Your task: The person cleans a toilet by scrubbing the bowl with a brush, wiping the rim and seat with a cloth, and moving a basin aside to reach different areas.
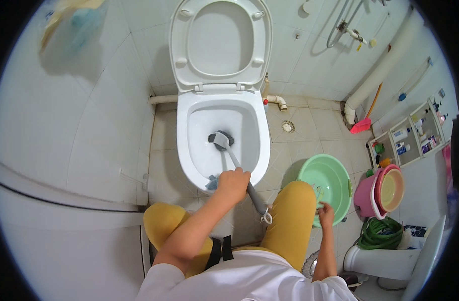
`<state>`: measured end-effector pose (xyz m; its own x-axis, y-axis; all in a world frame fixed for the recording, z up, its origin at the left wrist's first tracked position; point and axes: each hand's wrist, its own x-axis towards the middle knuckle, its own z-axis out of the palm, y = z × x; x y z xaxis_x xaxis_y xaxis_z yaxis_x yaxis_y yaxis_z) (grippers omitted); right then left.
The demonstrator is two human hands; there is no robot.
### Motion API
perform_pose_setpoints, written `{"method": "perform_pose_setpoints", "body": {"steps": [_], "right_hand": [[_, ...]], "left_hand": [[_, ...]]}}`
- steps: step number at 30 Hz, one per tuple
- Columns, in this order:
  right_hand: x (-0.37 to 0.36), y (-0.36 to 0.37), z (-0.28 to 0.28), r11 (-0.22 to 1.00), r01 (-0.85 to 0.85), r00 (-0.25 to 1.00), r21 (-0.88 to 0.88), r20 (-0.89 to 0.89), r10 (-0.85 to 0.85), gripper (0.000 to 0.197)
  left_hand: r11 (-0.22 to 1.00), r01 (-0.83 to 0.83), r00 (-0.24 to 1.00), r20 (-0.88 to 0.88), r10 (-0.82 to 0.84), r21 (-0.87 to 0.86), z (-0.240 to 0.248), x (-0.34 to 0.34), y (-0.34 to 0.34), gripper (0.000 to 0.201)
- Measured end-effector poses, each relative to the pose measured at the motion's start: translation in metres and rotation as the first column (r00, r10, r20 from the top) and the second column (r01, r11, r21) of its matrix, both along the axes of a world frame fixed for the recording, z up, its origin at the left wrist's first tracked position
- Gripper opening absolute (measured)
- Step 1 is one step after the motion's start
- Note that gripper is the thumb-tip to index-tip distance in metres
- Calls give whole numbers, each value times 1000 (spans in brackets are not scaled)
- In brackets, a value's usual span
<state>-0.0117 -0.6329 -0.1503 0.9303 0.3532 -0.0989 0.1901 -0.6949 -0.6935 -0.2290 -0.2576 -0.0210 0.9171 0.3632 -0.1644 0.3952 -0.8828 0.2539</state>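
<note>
My left hand [233, 184] is closed around the grey handle of a toilet brush [234, 156]. The brush slants down into the white toilet bowl [263, 143], its dark bristled head against the inner surface. A small crumpled bluish piece [212, 182] shows at the bowl's front rim, beside my left wrist; its kind is unclear. Behind the bowl, the seat and lid [177, 37] stand raised. My right hand [326, 214] hangs over the near edge of a light green basin [341, 188], fingers loosely bent and apart, with nothing visible in them.
Right of the basin are stacked pink and red buckets [366, 194], a coiled green hose [377, 235] and a shelf [407, 139] of bottles. A pink broom [361, 125] leans in the far right corner. A floor drain [288, 126] lies right of the toilet. A tiled wall [106, 110] bounds the left.
</note>
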Motion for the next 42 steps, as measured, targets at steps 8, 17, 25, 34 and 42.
{"method": "perform_pose_setpoints", "body": {"steps": [8,17,25,34,42], "right_hand": [[-136,204,218,473,-868,494,149,352,795,68],[-174,306,191,344,-857,513,384,575,637,9],[-117,372,149,324,-608,659,725,233,715,15],[-60,380,173,417,-346,808,840,41,588,25],[-105,309,257,296,-330,772,896,76,631,27]], "left_hand": [[999,4,973,230,-12,34,13,-33,20,23],[987,-103,981,151,122,-127,56,-45,41,23],[957,-274,954,102,283,-93,80,-72,64,47],[824,-527,793,230,564,-208,105,-128,97,59],[724,-667,678,261,688,-176,96,-158,113,58]]}}
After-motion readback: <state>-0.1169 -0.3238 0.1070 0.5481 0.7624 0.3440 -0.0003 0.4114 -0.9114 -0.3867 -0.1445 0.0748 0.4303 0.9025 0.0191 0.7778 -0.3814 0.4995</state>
